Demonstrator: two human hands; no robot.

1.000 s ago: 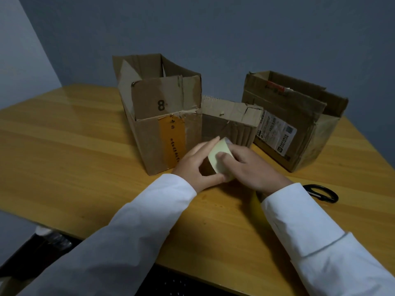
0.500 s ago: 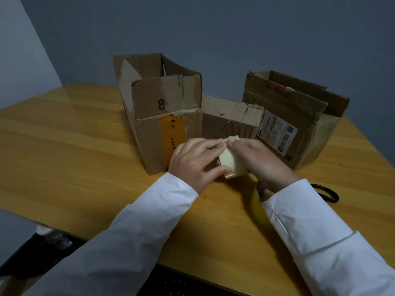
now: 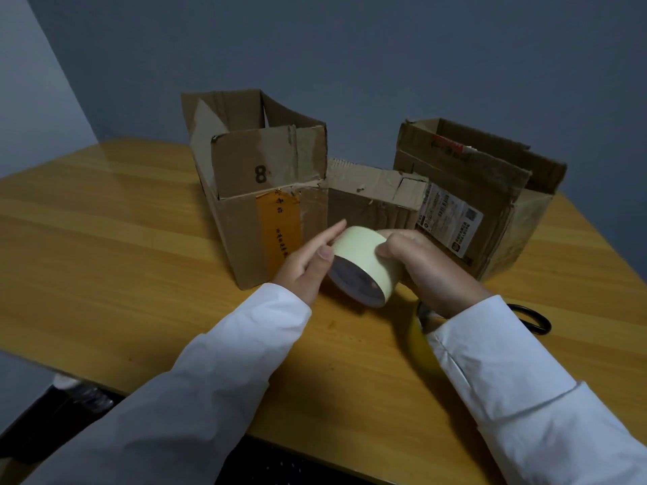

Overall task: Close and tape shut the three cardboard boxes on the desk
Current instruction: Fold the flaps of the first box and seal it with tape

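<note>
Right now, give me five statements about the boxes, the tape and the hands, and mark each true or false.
1. The roll of tape is held between both hands. True: the right hand curls round it, and the left hand touches it with straight fingers.
2. The tall box marked 8 is already taped shut. False: its top flaps stand open.
3. The scissors lie on the desk near the right sleeve. True.
4. The box with the printed label is left of the box marked 8. False: it stands on the right.
5. The low middle box sits between the other two. True.
</note>
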